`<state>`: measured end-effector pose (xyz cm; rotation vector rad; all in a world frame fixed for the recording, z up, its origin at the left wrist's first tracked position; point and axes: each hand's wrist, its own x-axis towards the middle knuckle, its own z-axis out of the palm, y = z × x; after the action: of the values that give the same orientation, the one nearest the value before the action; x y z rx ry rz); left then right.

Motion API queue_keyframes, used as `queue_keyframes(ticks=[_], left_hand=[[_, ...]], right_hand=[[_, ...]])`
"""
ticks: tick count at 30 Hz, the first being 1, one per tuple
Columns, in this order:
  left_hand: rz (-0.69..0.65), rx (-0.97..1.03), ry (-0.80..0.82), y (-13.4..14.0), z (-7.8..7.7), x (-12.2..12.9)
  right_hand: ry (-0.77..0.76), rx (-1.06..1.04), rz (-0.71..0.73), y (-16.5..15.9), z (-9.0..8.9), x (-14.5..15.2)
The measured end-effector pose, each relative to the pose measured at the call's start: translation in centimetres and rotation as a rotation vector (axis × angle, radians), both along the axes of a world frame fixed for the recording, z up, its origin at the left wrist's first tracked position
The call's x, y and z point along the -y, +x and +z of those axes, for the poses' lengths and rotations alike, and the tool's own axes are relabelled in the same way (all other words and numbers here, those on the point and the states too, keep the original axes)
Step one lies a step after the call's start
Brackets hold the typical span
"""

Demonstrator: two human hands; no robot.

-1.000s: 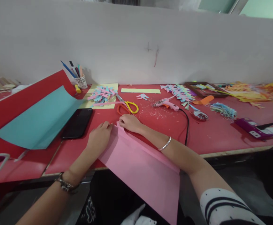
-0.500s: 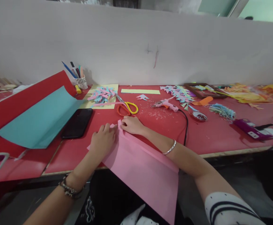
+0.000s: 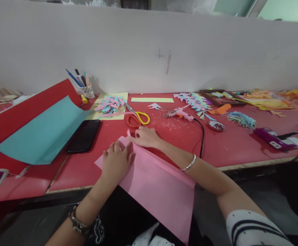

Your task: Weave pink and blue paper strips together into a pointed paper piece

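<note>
A large sheet of pink paper [image 3: 161, 184] lies slantwise over the table's front edge, with a narrow fold along its upper right side. My left hand [image 3: 117, 160] rests on the sheet near its far end, palm down with the fingers apart. Just right of it, my right hand [image 3: 146, 137] has curled fingers and pinches the folded edge near the far corner. A small pink tip [image 3: 128, 133] sticks up beside the right thumb. Scissors [image 3: 141, 118] with yellow and orange handles lie just beyond my right hand.
A black phone [image 3: 83, 136] and a teal sheet [image 3: 43, 131] on a red board are at left. Behind are a pen cup [image 3: 87, 91] and paper strips [image 3: 110, 104]. A pink glue gun [image 3: 181, 112] with a black cord and a purple power strip [image 3: 275, 139] lie right.
My left hand has slid right and a little nearer, its fingers flattening onto the sheet. My right thumb now stretches left along the fold. The view has shifted slightly.
</note>
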<state>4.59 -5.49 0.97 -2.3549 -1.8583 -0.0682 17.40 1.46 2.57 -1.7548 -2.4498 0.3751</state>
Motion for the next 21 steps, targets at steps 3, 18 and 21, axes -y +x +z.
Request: queue_keyframes(ticks=[3, 18, 21], left_hand=[[-0.002, -0.003, 0.006, 0.2, -0.2, 0.3], [0.033, -0.033, -0.063, 0.9, 0.2, 0.2], [0.039, -0.033, -0.066, 0.9, 0.2, 0.3]], right_hand=[[0.042, 0.031, 0.004, -0.5, 0.3, 1.2], [0.007, 0.005, 0.005, 0.3, -0.6, 0.9], [0.048, 0.026, 0.010, 0.6, -0.6, 1.1]])
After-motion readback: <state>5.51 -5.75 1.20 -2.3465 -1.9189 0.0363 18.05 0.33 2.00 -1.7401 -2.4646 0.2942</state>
